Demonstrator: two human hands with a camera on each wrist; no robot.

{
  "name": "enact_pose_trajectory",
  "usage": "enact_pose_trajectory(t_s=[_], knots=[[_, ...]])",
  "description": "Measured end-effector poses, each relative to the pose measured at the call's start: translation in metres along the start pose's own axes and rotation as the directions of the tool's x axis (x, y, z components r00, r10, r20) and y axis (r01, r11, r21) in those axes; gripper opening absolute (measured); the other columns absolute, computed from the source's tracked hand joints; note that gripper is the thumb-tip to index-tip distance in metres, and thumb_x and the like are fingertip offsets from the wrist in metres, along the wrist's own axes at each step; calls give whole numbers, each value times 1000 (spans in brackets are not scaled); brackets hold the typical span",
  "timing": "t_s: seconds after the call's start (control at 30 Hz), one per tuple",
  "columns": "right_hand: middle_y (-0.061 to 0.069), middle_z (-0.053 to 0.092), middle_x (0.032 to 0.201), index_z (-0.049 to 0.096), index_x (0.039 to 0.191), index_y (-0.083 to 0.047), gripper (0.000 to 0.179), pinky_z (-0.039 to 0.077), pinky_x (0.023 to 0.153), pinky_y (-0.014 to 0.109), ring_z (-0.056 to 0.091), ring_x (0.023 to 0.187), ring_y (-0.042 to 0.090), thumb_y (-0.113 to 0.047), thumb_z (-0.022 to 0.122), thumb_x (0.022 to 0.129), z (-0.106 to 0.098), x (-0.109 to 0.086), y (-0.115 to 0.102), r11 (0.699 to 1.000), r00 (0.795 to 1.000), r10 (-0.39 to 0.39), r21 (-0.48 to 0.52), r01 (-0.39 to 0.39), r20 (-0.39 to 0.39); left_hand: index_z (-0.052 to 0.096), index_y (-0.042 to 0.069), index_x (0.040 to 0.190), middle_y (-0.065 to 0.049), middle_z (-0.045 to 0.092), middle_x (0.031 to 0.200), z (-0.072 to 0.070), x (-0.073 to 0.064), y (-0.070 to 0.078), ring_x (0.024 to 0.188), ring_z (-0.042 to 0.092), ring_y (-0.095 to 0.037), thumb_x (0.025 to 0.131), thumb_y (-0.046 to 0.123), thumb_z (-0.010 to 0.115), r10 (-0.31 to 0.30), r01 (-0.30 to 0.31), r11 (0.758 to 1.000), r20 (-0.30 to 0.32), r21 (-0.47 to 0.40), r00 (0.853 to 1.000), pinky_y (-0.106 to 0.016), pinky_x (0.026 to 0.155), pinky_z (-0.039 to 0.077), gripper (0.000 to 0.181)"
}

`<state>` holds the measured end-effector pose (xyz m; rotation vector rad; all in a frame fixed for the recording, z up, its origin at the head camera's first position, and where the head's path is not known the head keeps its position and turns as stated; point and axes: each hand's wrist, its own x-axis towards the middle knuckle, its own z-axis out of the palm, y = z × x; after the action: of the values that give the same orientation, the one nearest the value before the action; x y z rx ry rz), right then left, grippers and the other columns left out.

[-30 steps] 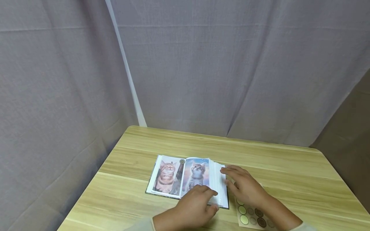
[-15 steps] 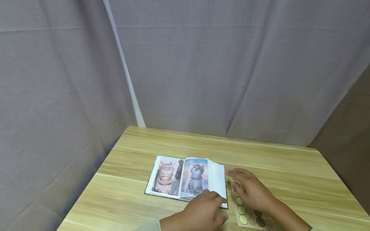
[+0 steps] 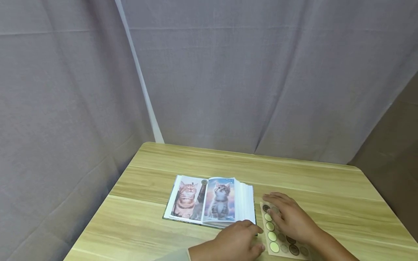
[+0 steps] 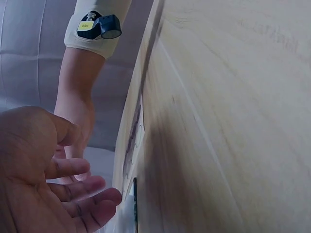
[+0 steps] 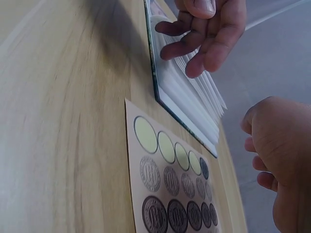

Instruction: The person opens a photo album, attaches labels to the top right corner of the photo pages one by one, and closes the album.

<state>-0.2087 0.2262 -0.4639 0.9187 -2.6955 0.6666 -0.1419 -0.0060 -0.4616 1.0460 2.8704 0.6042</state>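
A small photo album [image 3: 245, 203] lies spread on the table, with a tabby kitten picture on each facing page. A round dark sticker [image 3: 204, 182] sits at the left picture's top right corner. My left hand [image 3: 237, 240] is at the album's lower right corner, its fingers loosely bent and holding nothing. My right hand [image 3: 292, 218] is over a tan sheet of round stickers [image 3: 274, 247], covering part of it. In the right wrist view, the sheet [image 5: 138, 167] shows rows of yellow, tan and dark circles, and my right hand [image 5: 286, 155] appears apart from it.
The wooden table [image 3: 130, 217] extends behind and to both sides of the album. Grey curtains [image 3: 212, 90] hang behind its far edge and along the left. Part of the other sleeve [image 4: 99, 24], bearing a small black device [image 4: 98, 26], shows in the left wrist view.
Both hands have moved right and slightly toward the near edge, away from the album's pages. More of the right kitten picture and the sticker sheet's left column now shows.
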Motion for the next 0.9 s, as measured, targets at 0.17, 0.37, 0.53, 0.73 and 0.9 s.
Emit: enact_pose_trajectory(t_s=[0.17, 0.37, 0.53, 0.73, 0.9], knots=[[8, 61, 139, 65, 136, -9, 38, 45, 100, 61, 52, 131, 35, -12, 68, 98, -4, -5, 4, 1000, 1000, 22, -16, -21, 3, 69, 20, 127, 9, 65, 120, 2, 5, 3, 105, 62, -2, 100, 44, 64, -20, 20, 1000, -18, 2, 1000, -20, 83, 51, 36], [10, 62, 138, 64, 136, -8, 39, 45, 100, 61, 52, 131, 35, -12, 70, 97, -6, -10, 10, 999, 999, 39, -26, -38, 8, 69, 18, 127, 8, 66, 120, 4, 10, 4, 104, 63, -3, 99, 42, 64, -36, 36, 999, -15, -30, 999, -20, 79, 52, 37], [6, 63, 136, 66, 133, -7, 42, 46, 99, 57, 54, 129, 32, -7, 73, 91, -7, -14, 15, 997, 1000, 13, -70, -15, -24, 67, 19, 129, 8, 65, 123, 7, 14, 5, 106, 62, -2, 100, 42, 63, -53, 52, 997, -17, -56, 998, -20, 78, 52, 38], [3, 64, 133, 67, 133, -8, 41, 45, 98, 49, 57, 126, 28, -11, 75, 92, -10, -21, 20, 997, 999, 16, -81, -19, -40, 66, 18, 130, 7, 64, 124, 11, 18, 6, 109, 61, -3, 99, 42, 63, -76, 74, 995, -34, -61, 997, -20, 79, 52, 39], [3, 66, 128, 67, 131, -5, 43, 36, 104, 20, 58, 122, 28, -9, 78, 90, -9, -28, 27, 998, 998, 17, -66, -21, -55, 66, 17, 129, 6, 65, 122, 14, 21, 6, 108, 61, -3, 98, 42, 63, -87, 84, 995, -62, -46, 994, -19, 81, 52, 40]])
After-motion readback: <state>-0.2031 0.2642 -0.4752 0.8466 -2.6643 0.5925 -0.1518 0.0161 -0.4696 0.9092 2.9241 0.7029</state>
